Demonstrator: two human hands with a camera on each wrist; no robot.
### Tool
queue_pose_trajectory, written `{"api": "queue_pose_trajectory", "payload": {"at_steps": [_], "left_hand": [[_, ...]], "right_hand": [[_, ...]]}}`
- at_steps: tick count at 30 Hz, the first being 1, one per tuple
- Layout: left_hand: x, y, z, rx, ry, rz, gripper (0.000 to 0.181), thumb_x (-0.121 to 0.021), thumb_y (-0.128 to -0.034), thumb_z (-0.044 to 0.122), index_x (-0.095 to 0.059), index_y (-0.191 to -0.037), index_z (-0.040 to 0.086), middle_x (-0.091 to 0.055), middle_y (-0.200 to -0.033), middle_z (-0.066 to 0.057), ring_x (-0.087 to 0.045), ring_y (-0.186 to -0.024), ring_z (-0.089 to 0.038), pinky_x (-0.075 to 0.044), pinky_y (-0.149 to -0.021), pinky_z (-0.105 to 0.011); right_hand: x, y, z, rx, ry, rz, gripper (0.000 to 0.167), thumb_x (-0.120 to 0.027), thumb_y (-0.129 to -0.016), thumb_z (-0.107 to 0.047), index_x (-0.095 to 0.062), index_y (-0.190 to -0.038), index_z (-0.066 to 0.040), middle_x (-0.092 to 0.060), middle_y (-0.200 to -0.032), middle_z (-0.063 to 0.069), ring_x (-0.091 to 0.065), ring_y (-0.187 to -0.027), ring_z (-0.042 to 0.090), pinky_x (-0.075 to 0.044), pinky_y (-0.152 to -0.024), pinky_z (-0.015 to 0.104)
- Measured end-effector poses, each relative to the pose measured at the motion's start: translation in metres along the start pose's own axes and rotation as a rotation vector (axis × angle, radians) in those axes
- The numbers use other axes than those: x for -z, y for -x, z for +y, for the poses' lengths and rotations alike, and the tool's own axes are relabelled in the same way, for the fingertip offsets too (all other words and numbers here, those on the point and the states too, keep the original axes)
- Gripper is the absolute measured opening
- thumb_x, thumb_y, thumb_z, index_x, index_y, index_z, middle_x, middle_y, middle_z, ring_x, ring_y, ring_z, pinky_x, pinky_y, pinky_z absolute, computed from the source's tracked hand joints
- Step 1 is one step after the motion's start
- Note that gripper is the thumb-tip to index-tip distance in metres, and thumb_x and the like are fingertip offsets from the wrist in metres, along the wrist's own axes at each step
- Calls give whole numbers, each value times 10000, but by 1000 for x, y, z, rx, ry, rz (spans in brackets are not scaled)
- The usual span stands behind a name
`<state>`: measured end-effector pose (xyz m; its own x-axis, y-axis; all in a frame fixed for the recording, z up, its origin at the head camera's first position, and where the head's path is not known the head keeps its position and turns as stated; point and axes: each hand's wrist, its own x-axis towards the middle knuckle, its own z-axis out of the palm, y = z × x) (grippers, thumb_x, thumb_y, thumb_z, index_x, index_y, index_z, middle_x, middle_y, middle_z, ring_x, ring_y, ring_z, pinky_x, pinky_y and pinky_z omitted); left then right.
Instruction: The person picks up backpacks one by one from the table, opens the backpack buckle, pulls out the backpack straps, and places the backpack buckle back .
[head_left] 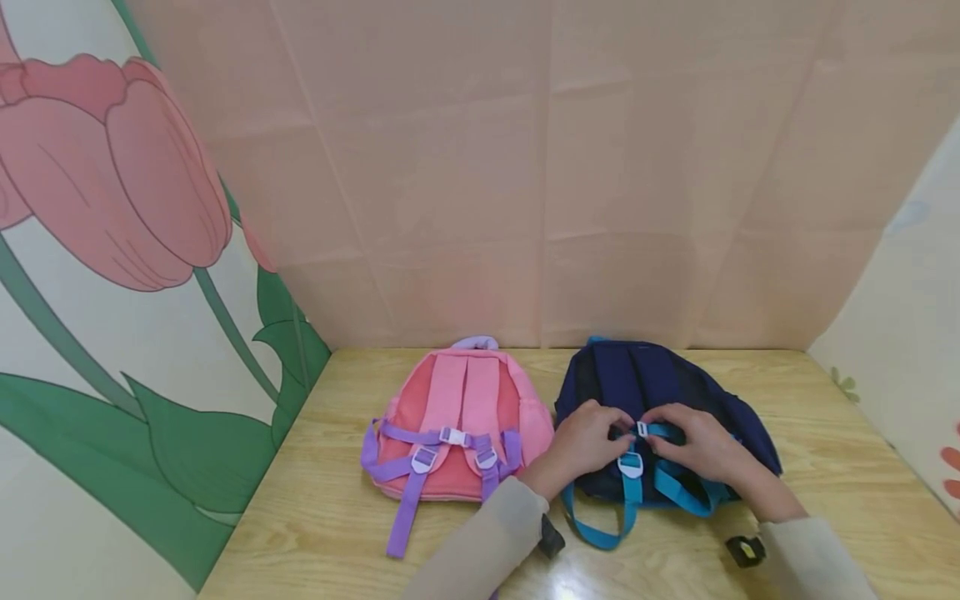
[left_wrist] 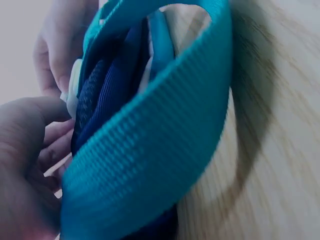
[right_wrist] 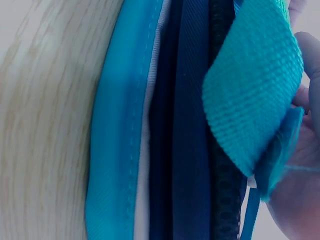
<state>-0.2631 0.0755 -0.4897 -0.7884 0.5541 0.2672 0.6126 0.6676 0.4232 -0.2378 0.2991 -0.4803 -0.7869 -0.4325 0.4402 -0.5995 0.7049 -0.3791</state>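
Observation:
A navy backpack [head_left: 637,367] with teal straps lies on the table, straps facing up. Both hands meet over its middle at a small white buckle [head_left: 642,429]. From the left, the left hand [head_left: 588,442] pinches the buckle's strap end with curled fingers. The right hand [head_left: 693,442] pinches the teal strap on the buckle's other side. In the left wrist view a wide teal strap loop [left_wrist: 150,130] covers much of the bag, with the left hand [left_wrist: 25,150] behind it. The right wrist view has the right hand [right_wrist: 300,165] beside a teal strap [right_wrist: 255,90].
A pink backpack [head_left: 462,392] with purple straps and a fastened white buckle lies left of the navy one on the wooden table [head_left: 315,517]. Black wrist devices sit near both sleeves. Behind the table hangs a pinkish sheet [head_left: 540,167]; a tulip mural [head_left: 112,167] is at left.

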Motion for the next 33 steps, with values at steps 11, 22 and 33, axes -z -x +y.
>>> {"api": "queue_pose_trajectory", "payload": {"at_steps": [11, 22, 33], "left_hand": [[-10, -4, 14, 7, -184, 35, 344, -678, -914, 569, -745, -1143, 321, -692, -1066, 210, -493, -916, -23, -382, -799, -205], [-12, -10, 16, 21, 27, 19, 209, -720, -935, 407, -743, -1110, 294, -665, -986, 204, -502, -897, 28, -401, -818, -109], [-10, -12, 13, -14, 87, 5, 184, -734, -928, 340, -713, -1092, 260, -610, -959, 178, -513, -874, 59, -375, -764, -43]], "right_hand": [[5, 7, 1, 20, -5, 27, 278, -812, -826, -64, -726, -1072, -162, -719, -1027, -51, -647, -920, 98, -446, -813, 93], [13, 12, 1, 4, -1, 47, 302, -825, -812, -67, -734, -1077, -181, -733, -1032, -60, -658, -941, 86, -418, -815, 57], [16, 15, 7, -13, 3, 41, 308, -832, -810, -77, -733, -1076, -195, -736, -1032, -68, -659, -960, 63, -428, -815, 58]]}}
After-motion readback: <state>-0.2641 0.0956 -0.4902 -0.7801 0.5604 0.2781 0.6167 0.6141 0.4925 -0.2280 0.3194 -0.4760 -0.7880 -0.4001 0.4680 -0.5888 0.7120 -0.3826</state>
